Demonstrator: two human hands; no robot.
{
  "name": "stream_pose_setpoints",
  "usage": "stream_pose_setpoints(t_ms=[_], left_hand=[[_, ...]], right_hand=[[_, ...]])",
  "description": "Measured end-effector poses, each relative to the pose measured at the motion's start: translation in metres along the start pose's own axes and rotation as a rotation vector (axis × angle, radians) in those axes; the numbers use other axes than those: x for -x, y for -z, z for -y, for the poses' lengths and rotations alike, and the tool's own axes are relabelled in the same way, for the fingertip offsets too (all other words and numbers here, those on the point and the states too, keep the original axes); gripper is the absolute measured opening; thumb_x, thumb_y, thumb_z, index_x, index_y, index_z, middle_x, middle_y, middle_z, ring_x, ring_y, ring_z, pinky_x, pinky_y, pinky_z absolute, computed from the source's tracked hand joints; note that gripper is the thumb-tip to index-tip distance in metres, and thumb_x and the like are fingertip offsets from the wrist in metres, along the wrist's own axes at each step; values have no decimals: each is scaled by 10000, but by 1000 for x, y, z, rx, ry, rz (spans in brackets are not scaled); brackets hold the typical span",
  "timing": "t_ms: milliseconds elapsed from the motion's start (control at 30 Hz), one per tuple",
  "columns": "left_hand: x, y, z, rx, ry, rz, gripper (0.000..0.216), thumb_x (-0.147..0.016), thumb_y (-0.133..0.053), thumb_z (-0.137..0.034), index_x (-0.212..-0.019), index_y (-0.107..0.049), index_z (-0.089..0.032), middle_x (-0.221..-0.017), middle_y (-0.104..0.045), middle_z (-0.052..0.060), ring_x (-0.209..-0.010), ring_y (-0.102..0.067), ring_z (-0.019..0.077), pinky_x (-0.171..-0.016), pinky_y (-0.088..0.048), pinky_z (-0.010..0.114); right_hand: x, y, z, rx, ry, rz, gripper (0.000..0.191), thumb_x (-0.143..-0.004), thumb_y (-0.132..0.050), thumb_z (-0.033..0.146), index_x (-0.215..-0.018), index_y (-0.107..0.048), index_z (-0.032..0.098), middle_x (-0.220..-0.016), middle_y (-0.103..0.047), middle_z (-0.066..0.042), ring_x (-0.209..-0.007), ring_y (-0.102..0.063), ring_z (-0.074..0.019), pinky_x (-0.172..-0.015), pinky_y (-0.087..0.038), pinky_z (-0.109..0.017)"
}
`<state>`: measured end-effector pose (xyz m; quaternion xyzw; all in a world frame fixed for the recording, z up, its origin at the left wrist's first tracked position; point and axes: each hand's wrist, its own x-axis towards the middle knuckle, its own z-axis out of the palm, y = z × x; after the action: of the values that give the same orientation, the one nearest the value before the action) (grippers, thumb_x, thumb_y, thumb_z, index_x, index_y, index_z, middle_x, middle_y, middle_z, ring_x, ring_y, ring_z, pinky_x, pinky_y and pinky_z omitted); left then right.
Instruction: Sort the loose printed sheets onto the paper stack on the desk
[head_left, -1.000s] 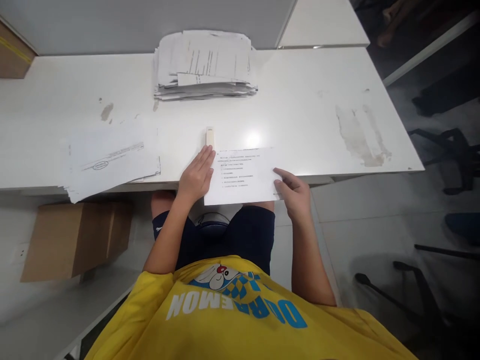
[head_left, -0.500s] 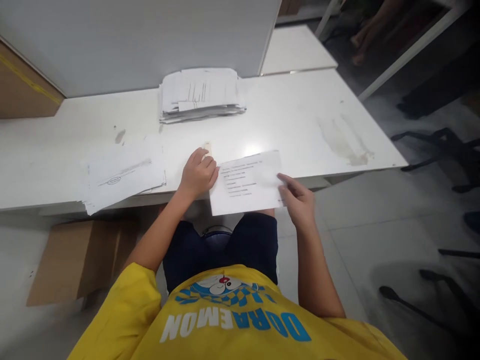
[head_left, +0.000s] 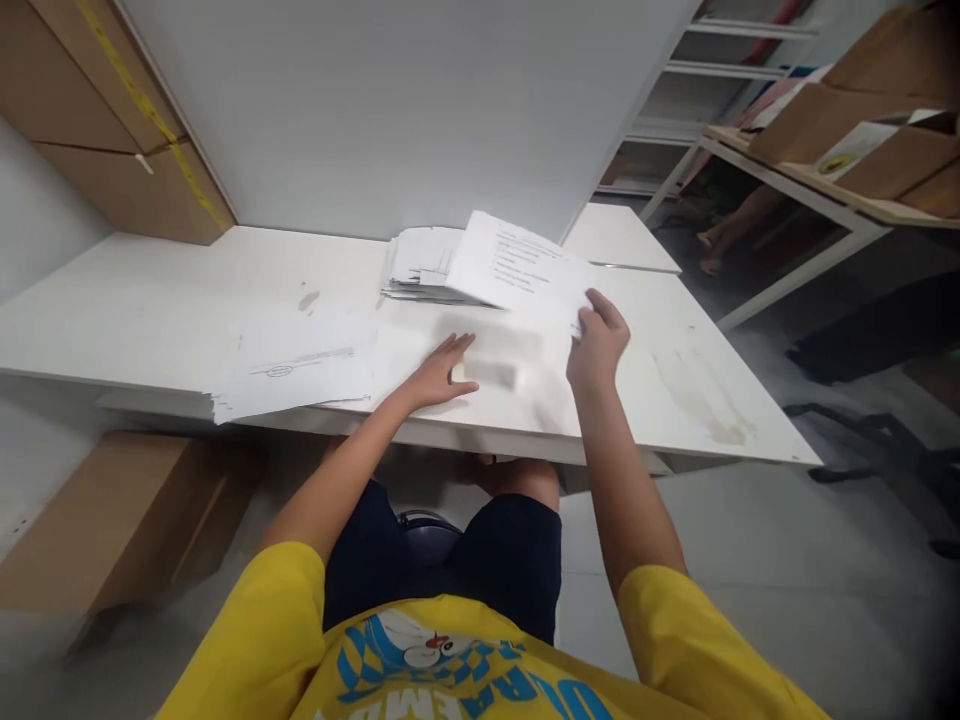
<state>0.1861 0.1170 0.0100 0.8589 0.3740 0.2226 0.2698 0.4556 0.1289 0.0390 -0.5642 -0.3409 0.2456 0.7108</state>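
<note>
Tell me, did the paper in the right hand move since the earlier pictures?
Yes. The paper has moved away from the table's front edge, which it hung over before, toward the stack, and now hides part of it.

1. Worn on the head, directly above the shirt (head_left: pixel 480 665), looking forward and down.
2. Faces across the desk (head_left: pixel 660 345) toward the panel (head_left: pixel 405 110), meeting the desk top at a downward slant.
3. Set nearest the shirt, farther from the left hand (head_left: pixel 436 374) and right hand (head_left: pixel 600 338), farther again from the panel.
4. Spreads wide, reaching from the cartons (head_left: pixel 105 120) at the upper left to the table (head_left: pixel 796 187) at the upper right.
5. Serves as the single view, centred near both hands.
</note>
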Motion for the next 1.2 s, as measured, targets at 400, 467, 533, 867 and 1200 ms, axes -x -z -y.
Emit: stream_pose_setpoints(t_ms=[400, 467, 533, 867, 1200], left_hand=[[5, -10, 2, -15, 52, 68, 867, -843, -648, -412, -1580, -222, -247, -1657, -230, 62, -1554, -147, 276, -1256, -228, 435], [7, -11, 3, -31, 39, 49, 821, -854, -631, -409, -1567, -262, -236, -1652, -245, 68, -1550, -162, 286, -1246, -256, 446], [9, -11, 4, -36, 9, 27, 762, -852, -627, -402, -1534, -344, -212, -1629, -300, 88, -1528, -235, 300, -1233, -292, 434], [-7, -23, 16, 3, -41, 3, 668, -818, -669, -364, -1438, -480, -202, -1608, -346, 95, -1521, -254, 306, -1248, -255, 453], [-14, -28, 10, -111, -7, 6, 942, -802, -557, -715, -1557, -276, -226, -1660, -207, 106, -1548, -103, 363, -1252, -89, 540]], right_hand=[[-68, -137, -36, 359, 17, 164, 391, -744, -525, 8, -1065, -693, 155, -1465, -451, -244, -1412, -350, -304, -1197, -133, -513], [-53, -142, -37, 429, 109, 158, 392, -745, -611, 79, -1102, -690, 221, -1621, -239, -169, -1513, -140, -358, -1206, 10, -566], [-20, -153, -31, 543, 305, 213, 415, -802, -625, 216, -1213, -655, 267, -1668, -134, -92, -1532, -87, -377, -1210, -2, -602], [213, -229, 22, 843, 834, 1475, 871, -852, -629, 514, -1556, -279, 139, -1658, -163, -168, -1527, -176, -353, -1231, -97, -586], [197, -202, 8, 1045, 593, 1218, 668, -949, -492, 383, -1526, -293, 112, -1499, -435, -233, -1361, -395, -397, -1076, -356, -581]])
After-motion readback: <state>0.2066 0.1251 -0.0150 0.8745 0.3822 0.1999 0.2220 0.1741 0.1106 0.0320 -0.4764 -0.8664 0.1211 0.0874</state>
